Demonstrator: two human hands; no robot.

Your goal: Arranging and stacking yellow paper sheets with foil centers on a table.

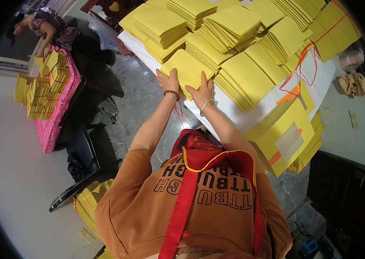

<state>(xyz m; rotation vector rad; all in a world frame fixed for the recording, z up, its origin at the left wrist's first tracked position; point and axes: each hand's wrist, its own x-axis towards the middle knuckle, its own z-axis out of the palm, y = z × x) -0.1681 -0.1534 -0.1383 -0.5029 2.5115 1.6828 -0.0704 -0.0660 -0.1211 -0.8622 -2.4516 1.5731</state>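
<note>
Both my hands are at the near left corner of the table, on either side of a stack of yellow paper [185, 67]. My left hand [168, 80] grips its left side, the thumb over the top edge. On the near right side, my right hand [203, 90] holds it with the thumb up and the fingers partly hidden. The stack looks like folded sheets or envelopes; I cannot tell which. Directly behind it sits another yellow stack [204, 52], and to the right lies a wide fanned stack [245, 80].
Several more yellow stacks cover the white-topped table [251, 118]. Red string [299, 82] trails at the right, near a large yellow bundle [284, 138]. At the far left, another person [53, 28] works by a pink-covered table [68, 99] with yellow bundles. A black chair [83, 151] stands left.
</note>
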